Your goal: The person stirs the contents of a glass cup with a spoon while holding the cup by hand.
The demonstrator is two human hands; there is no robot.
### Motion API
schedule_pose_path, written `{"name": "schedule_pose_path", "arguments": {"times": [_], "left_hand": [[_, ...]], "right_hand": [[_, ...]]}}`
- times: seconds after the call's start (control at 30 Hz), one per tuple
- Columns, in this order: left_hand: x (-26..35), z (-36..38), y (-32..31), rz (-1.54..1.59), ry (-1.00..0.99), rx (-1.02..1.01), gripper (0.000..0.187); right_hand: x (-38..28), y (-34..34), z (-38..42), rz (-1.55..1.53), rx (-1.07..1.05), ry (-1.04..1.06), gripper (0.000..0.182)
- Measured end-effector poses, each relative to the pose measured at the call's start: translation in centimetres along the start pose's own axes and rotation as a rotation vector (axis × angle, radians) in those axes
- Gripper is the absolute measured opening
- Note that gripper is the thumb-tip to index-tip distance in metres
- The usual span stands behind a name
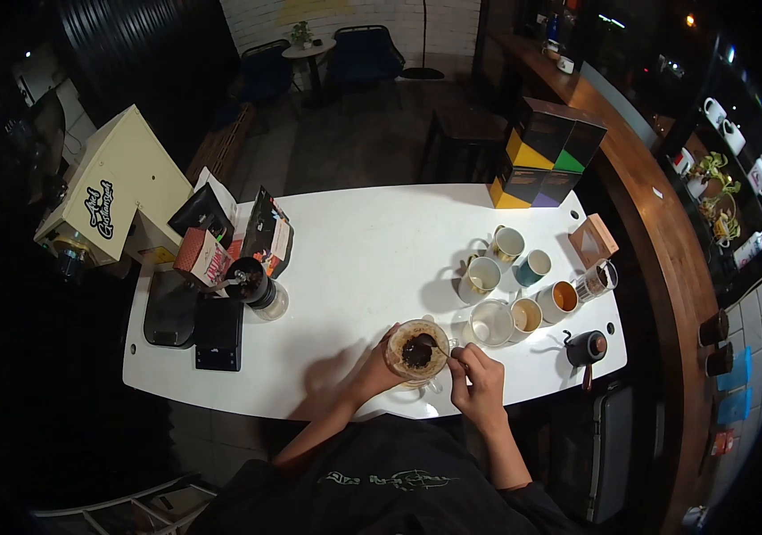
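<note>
My left hand [377, 373] is wrapped round the side of a coffee dripper [393, 360] at the table's near edge. Wet brown grounds coat its inner wall, and a dark pool of coffee [416, 354] lies in the middle. Between the thumb and fingers of my right hand [481, 385] is a spoon [440, 349], its bowl dipping into the dripper. Below the dripper a clear glass vessel with a handle [435, 386] partly shows; the rest is hidden. A clear glass pitcher [491, 323] stands just beyond my right hand.
Several cups, including a teal cup [533, 267] and an orange-lined cup [560, 301], stand at right near a black gooseneck kettle [587, 349]. On the left are a hand grinder [256, 290], a black scale [218, 335], coffee bags and a cream-coloured machine [122, 178]. Stacked boxes [546, 152] stand at the far right corner.
</note>
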State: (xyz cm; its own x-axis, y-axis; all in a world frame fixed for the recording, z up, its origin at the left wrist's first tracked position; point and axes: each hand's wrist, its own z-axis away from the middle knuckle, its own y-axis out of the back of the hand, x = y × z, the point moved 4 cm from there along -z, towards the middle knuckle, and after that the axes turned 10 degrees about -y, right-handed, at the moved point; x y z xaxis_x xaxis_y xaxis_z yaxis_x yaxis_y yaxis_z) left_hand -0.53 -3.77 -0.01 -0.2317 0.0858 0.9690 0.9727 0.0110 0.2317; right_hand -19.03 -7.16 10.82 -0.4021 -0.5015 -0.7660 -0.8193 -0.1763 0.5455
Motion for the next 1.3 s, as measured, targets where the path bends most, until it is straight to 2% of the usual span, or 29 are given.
{"name": "schedule_pose_path", "arguments": {"times": [0.1, 0.3, 0.43, 0.57, 0.63, 0.73, 0.93, 1.13, 1.2, 1.3], "left_hand": [[-1.2, -0.1, 0.0, -0.141, -0.049, 0.005, 0.077], [-0.8, -0.1, -0.1, -0.203, -0.032, -0.041, 0.074], [0.3, -0.1, 0.2, -0.096, 0.013, 0.001, 0.071], [-0.5, -0.1, 0.0, -0.116, -0.07, 0.016, 0.071], [-0.2, -0.1, 0.0, -0.114, -0.085, 0.032, 0.072], [0.3, -0.3, 0.2, -0.216, -0.126, 0.005, 0.073], [0.1, 0.0, 0.2, -0.108, -0.05, -0.018, 0.072], [1.3, 0.0, 0.1, -0.001, -0.063, 0.081, 0.079], [1.4, -0.1, 0.3, 0.092, -0.028, 0.02, 0.086], [-0.7, 0.1, 0.1, -0.103, -0.044, -0.027, 0.088]], "right_hand": [[-0.2, -0.5, 0.0, 0.033, -0.025, 0.007, 0.006], [-1.1, 0.4, -0.1, -0.034, -0.112, -0.06, 0.004], [-1.0, 0.1, -0.4, 0.016, -0.124, -0.108, 0.005], [-0.9, 0.3, -0.2, 0.002, -0.093, -0.085, 0.005], [-0.6, 0.5, -0.1, -0.056, -0.113, -0.143, 0.005], [-1.0, 0.4, -0.4, -0.087, -0.117, -0.058, 0.006], [-1.3, 0.7, -0.6, 0.026, -0.144, -0.027, 0.004], [-1.3, 1.4, -0.6, -0.008, -0.175, -0.033, 0.006], [-1.3, 1.3, -0.6, -0.062, -0.168, -0.051, 0.007], [-0.7, 0.9, -1.6, -0.105, -0.157, -0.051, 0.009]]}}
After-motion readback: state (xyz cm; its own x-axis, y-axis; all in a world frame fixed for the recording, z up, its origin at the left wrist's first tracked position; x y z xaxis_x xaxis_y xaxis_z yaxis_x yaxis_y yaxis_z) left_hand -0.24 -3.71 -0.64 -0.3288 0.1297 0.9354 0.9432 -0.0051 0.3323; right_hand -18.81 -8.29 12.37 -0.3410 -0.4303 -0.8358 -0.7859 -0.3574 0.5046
